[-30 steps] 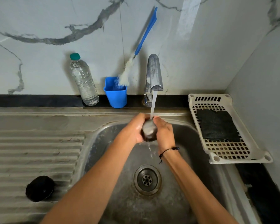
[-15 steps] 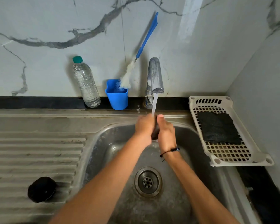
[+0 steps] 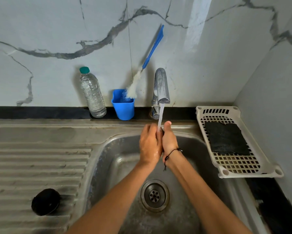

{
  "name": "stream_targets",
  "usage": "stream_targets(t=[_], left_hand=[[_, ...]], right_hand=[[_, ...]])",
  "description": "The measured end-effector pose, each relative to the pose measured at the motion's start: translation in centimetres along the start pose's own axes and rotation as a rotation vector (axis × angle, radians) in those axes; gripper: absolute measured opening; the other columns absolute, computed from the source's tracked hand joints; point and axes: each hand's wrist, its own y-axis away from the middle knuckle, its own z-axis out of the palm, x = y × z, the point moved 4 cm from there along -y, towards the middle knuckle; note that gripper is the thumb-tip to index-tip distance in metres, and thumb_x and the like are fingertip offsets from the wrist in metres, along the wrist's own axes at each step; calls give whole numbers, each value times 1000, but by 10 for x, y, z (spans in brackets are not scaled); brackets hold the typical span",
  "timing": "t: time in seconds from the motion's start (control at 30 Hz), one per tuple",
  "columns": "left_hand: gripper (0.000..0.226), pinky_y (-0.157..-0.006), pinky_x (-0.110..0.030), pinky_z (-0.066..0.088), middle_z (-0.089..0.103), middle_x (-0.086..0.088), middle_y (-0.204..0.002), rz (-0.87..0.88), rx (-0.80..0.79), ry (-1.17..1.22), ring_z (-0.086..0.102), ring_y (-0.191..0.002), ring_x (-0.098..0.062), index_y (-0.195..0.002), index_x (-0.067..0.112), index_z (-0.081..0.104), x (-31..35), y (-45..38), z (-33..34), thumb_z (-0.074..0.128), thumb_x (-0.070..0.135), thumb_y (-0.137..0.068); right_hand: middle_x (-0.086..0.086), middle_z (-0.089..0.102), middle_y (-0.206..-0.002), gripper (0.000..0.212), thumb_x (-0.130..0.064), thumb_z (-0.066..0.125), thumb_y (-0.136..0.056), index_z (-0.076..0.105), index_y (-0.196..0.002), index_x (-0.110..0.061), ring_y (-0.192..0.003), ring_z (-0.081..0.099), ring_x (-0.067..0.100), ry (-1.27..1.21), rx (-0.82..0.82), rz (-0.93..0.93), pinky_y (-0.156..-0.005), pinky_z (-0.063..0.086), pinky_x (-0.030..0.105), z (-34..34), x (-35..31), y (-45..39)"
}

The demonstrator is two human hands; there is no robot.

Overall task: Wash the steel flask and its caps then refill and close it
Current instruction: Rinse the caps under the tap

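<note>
Under the tap [image 3: 160,88], the left hand [image 3: 149,144] and right hand [image 3: 169,141] pressed together in the water stream, fingers [image 3: 147,130] curled around something dark and barely visible; what, I cannot tell. A black cap [image 3: 45,201] lay left of the tap on the drainboard [image 3: 32,159]. The sink basin [image 3: 125,166] below was open.

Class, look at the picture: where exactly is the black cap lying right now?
The black cap lies on the ribbed draining board at the lower left, just left of the sink basin and well away from both hands.

Dim, soft light; wide-angle distortion.
</note>
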Motion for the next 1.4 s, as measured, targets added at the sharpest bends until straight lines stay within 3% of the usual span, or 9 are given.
stream_targets(t=[0.17,0.27,0.47,0.63,0.87,1.07,1.17,1.3,1.4], left_hand=[[23,-61,-32,55,63,-13,-71,-1168,-400,638,62,-64,-22,-79,11,57,11,-21,4,48,23,-96],[23,-49,-27,49,61,-9,-51,-1391,-664,787,59,-54,-20,-78,8,56,21,-24,-15,51,24,-93],[13,-77,-28,48,61,-5,-97,-758,-253,593,58,-90,-17,-92,20,59,5,-6,-1,47,24,-97],[18,-68,-24,42,49,4,-83,-215,-134,298,49,-75,-11,-78,21,48,-13,10,-3,41,32,-91],[20,-68,-34,45,51,-7,-74,-472,-169,590,50,-71,-17,-79,12,46,18,-17,-5,41,13,-98],[28,-73,-33,42,57,-5,-62,-1146,-804,509,53,-68,-20,-78,14,57,5,-17,-9,45,34,-92],[29,-55,-26,46,57,-2,-62,-1015,-597,514,55,-63,-20,-82,16,56,0,-15,-3,38,32,-98],[36,-77,-29,51,58,1,-98,-203,-201,244,59,-86,-14,-106,17,58,1,-4,-2,39,45,-92],[33,-77,-34,53,61,0,-94,-183,-167,196,61,-84,-16,-107,16,59,-8,2,0,46,43,-94]], right_hand=[[9,70,-87,79,-75,19,-83,69,-82,-14,-88,63,19,402,47,-457,-95,43,38,-5,-1,5],[-7,58,-60,84,-69,4,-90,60,-53,-17,-61,41,1,767,-22,-1012,-80,27,32,-3,-8,26],[15,69,-107,91,-83,13,-78,71,-99,-17,-103,62,27,267,-5,-225,-98,43,44,-10,15,-20],[15,71,-100,77,-74,22,-87,67,-99,-13,-98,65,29,23,-75,234,-94,50,46,-7,15,-16],[14,69,-85,60,-50,25,-97,67,-80,-11,-86,63,29,452,165,-474,-88,47,43,3,-18,8],[2,58,-56,75,-45,11,-100,60,-54,-13,-57,54,20,1151,-40,-1443,-79,26,37,-6,-14,27],[6,68,-74,80,-68,6,-91,66,-67,-19,-75,62,21,977,-165,-1007,-88,34,44,-10,-4,12],[15,70,-102,76,-72,19,-88,69,-96,-15,-99,64,26,-91,-79,16,-95,48,42,-10,4,-8],[10,70,-84,72,-65,18,-93,67,-84,-13,-89,66,25,28,-10,-5,-88,51,39,-3,-7,-5]])
